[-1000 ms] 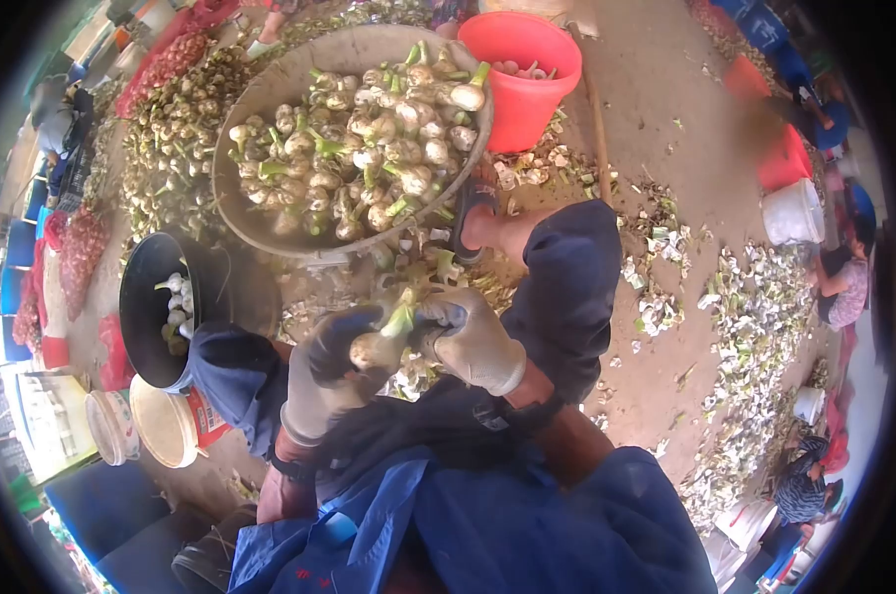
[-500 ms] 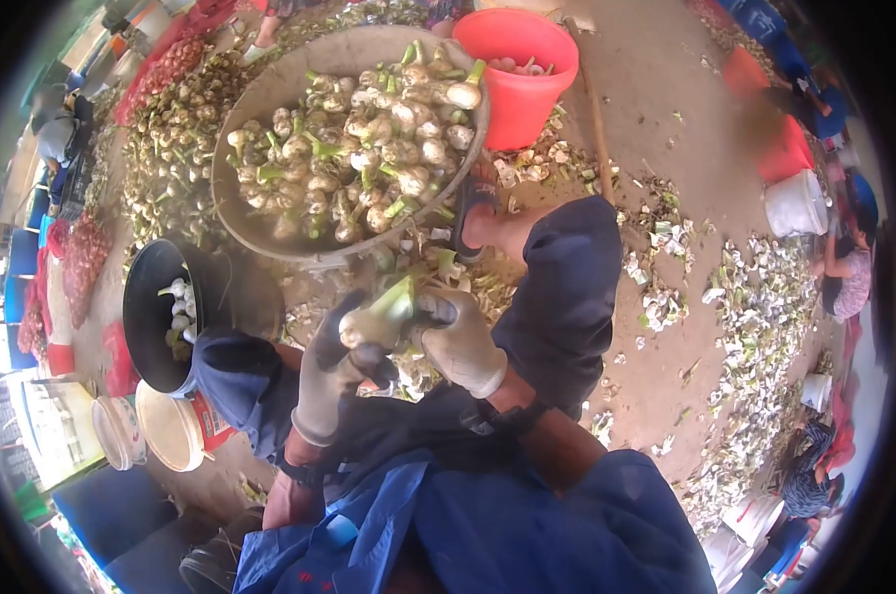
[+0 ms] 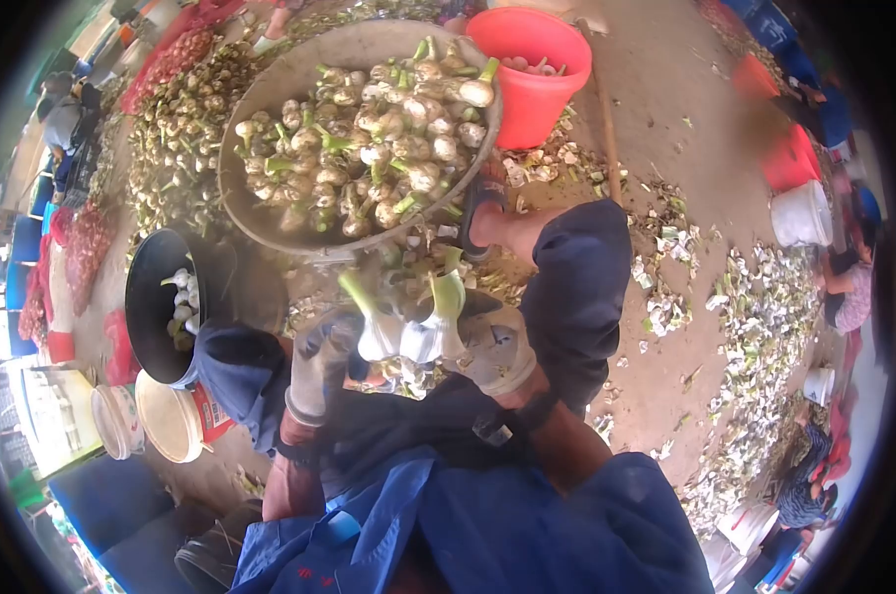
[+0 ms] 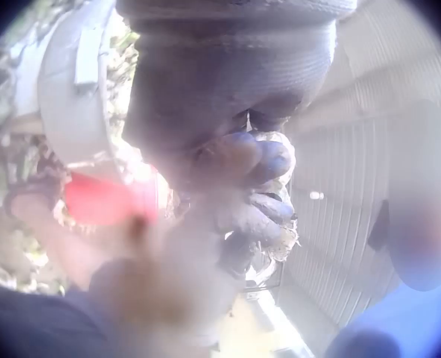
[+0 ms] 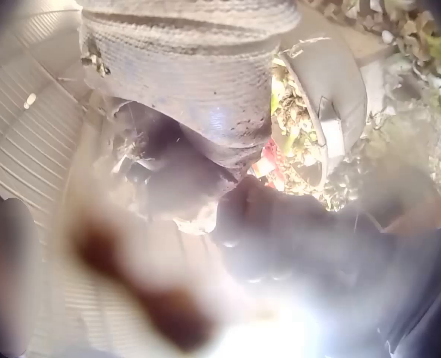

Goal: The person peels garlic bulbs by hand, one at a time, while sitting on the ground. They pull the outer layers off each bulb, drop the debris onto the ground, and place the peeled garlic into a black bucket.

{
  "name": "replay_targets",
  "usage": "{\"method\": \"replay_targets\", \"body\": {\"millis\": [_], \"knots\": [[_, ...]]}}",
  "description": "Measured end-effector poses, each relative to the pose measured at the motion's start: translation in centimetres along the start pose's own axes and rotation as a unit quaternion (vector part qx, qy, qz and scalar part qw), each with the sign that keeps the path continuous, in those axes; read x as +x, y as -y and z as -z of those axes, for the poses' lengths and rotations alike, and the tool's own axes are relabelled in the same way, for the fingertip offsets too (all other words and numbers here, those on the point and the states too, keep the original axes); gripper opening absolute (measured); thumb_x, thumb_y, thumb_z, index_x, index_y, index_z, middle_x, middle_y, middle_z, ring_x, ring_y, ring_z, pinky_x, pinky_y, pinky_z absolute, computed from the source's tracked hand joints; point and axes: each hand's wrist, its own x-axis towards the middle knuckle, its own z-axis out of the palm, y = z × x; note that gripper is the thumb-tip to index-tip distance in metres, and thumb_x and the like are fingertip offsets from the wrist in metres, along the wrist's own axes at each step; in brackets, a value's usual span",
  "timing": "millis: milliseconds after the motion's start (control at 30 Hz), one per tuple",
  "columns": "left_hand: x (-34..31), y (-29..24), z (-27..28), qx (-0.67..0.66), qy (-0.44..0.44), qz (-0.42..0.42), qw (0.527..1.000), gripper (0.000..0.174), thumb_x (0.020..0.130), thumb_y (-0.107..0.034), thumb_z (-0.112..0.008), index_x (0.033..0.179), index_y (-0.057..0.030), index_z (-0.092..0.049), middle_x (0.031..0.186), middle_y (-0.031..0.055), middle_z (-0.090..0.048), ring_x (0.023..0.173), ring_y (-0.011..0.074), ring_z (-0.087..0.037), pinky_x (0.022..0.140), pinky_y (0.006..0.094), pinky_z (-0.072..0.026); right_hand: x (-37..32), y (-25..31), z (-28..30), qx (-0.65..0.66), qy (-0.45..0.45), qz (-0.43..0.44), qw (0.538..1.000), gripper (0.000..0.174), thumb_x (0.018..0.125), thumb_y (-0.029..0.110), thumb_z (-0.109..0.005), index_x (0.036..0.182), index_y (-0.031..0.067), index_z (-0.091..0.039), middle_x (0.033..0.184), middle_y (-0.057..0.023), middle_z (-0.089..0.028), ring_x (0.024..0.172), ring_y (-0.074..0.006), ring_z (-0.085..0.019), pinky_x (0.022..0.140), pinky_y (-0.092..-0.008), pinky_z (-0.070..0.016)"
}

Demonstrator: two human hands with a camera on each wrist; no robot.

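Note:
Both hands wear pale work gloves with dark finger areas. In the head view, the left hand [image 3: 321, 364] grips a white garlic bulb [image 3: 377, 337] with a green stem pointing up. Beside it, the right hand [image 3: 492, 348] holds a second, larger white bulb [image 3: 434, 339], its thick stem also upward. The two bulbs are side by side over the lap. Curled fingers of the left hand [image 4: 235, 97] partly cover pale garlic in the left wrist view. Blur hides most fingers of the right hand [image 5: 187, 97] in the right wrist view.
A wide round basin [image 3: 238, 203] heaped with stemmed garlic stands beyond the knees. Behind it is a red bucket [image 3: 532, 99]; a black bucket [image 3: 151, 297] with white bulbs is by the left knee. Garlic scraps [image 3: 754, 337] litter the ground at right.
The single brownish bulb between the hands has given way to a view of two white bulbs side by side. The hands have moved slightly apart, the right one shifting rightward.

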Motion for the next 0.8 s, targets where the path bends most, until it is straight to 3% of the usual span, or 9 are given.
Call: {"method": "replay_targets", "body": {"millis": [167, 300, 433, 500, 567, 700, 733, 767, 800], "knots": [[1.0, -1.7, 0.2, 0.2, 0.034, -0.085, 0.975, 0.039, 0.096, -0.031, -0.072, 0.11, 0.0057, -0.069, 0.083, 0.0065, -0.07, 0.072, 0.0121, -0.067, 0.065, 0.026, -0.0551, 1.7, 1.6, 0.2, -0.001, 0.129, -0.06, 0.99, 0.037, 0.088, 0.001, -0.069, 0.124, -0.0034, -0.064, 0.111, -0.0075, -0.071, 0.098, -0.0126, -0.067, 0.085, -0.0258, -0.0547], [0.2, -1.3, -2.0, -0.035, -0.05, -0.058, 0.996, 0.046, 0.1, -0.041, -0.061, 0.097, 0.0037, -0.069, 0.079, 0.0108, -0.071, 0.068, 0.0157, -0.066, 0.06, 0.028, -0.0524, 0.9, 3.5, -2.0, 0.106, 0.016, -0.083, 0.991, 0.038, 0.089, 0.001, -0.068, 0.126, -0.0009, -0.063, 0.113, -0.0071, -0.072, 0.098, -0.0137, -0.068, 0.086, -0.0277, -0.0551], [0.8, 4.6, 2.6, -0.318, 0.01, -0.051, 0.947, 0.039, 0.079, -0.004, -0.071, 0.117, -0.0017, -0.064, 0.101, 0.0094, -0.07, 0.089, 0.0197, -0.068, 0.077, 0.0299, -0.0543, -1.0, -0.6, -2.5, -0.171, 0.027, 0.061, 0.983, 0.023, 0.081, 0.004, -0.081, 0.103, 0.0021, -0.072, 0.107, -0.0131, -0.072, 0.098, -0.0251, -0.071, 0.086, -0.0324, -0.0554], [0.2, 2.0, 2.0, 0.208, -0.159, -0.183, 0.948, 0.042, 0.078, -0.01, -0.072, 0.118, -0.0007, -0.064, 0.1, 0.0116, -0.07, 0.09, 0.0233, -0.069, 0.08, 0.0351, -0.0549, -2.0, -1.7, -2.7, 0.047, -0.013, -0.091, 0.995, 0.027, 0.08, 0.005, -0.084, 0.103, 0.0043, -0.071, 0.109, -0.0094, -0.072, 0.098, -0.0222, -0.07, 0.087, -0.0316, -0.0559], [1.4, 2.8, 3.3, 0.28, -0.215, -0.249, 0.902, 0.042, 0.078, -0.013, -0.071, 0.117, -0.0006, -0.064, 0.1, 0.0122, -0.071, 0.089, 0.0244, -0.07, 0.078, 0.0358, -0.0556, -2.6, -0.9, -2.9, 0.212, 0.014, -0.148, 0.966, 0.031, 0.081, 0.007, -0.084, 0.108, 0.0048, -0.069, 0.111, -0.0095, -0.071, 0.098, -0.0224, -0.07, 0.086, -0.0315, -0.0563], [1.5, 3.7, 5.6, -0.296, -0.101, -0.091, 0.945, 0.039, 0.093, -0.009, -0.067, 0.129, 0.0017, -0.055, 0.088, 0.0048, -0.064, 0.073, 0.0135, -0.063, 0.066, 0.0283, -0.0531, -2.1, 1.8, -2.2, 0.314, 0.003, -0.146, 0.938, 0.029, 0.091, 0.014, -0.073, 0.116, 0.0017, -0.066, 0.11, -0.0102, -0.069, 0.096, -0.0217, -0.069, 0.08, -0.0315, -0.056], [0.6, 2.6, 4.5, 0.092, -0.172, -0.222, 0.955, 0.043, 0.093, -0.008, -0.065, 0.133, 0.0038, -0.053, 0.091, 0.0064, -0.066, 0.075, 0.014, -0.064, 0.066, 0.0282, -0.0532, -1.4, 2.3, -2.0, 0.286, -0.011, -0.118, 0.951, 0.028, 0.094, 0.016, -0.067, 0.118, -0.0001, -0.066, 0.108, -0.0105, -0.069, 0.095, -0.0212, -0.068, 0.077, -0.0316, -0.0556], [0.0, 1.8, 3.7, 0.464, -0.215, -0.313, 0.8, 0.047, 0.093, -0.006, -0.063, 0.137, 0.0058, -0.051, 0.095, 0.008, -0.068, 0.076, 0.0146, -0.065, 0.066, 0.0281, -0.0532, -0.5, 2.9, -1.9, 0.258, -0.026, -0.09, 0.962, 0.029, 0.098, 0.019, -0.062, 0.119, -0.0019, -0.066, 0.106, -0.0108, -0.068, 0.094, -0.0207, -0.068, 0.074, -0.0317, -0.0553], [-0.2, 1.5, 3.4, 0.486, -0.2, -0.348, 0.776, 0.053, 0.089, 0.005, -0.061, 0.141, 0.0079, -0.048, 0.097, 0.0094, -0.069, 0.073, 0.0098, -0.062, 0.058, 0.0262, -0.0484, 0.7, 3.5, -2.0, 0.178, -0.001, -0.083, 0.981, 0.029, 0.097, 0.016, -0.064, 0.12, -0.0015, -0.066, 0.104, -0.0096, -0.069, 0.093, -0.0203, -0.069, 0.074, -0.0307, -0.0546]]}}
